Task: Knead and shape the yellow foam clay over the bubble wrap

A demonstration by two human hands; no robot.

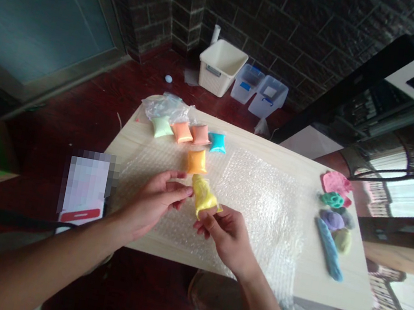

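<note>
Both hands hold one small yellow packet of clay above a sheet of bubble wrap on a light wooden table. My left hand pinches the packet's upper end with thumb and fingers. My right hand grips its lower end. Just beyond lies an orange packet. Farther back is a row of a green packet, two orange-pink packets and a blue packet.
Shaped clay pieces lie at the table's right end: pink, teal, purple, yellow-green and a long blue strip. Empty clear bags sit at the back left. A white bin and clear boxes stand on the red floor.
</note>
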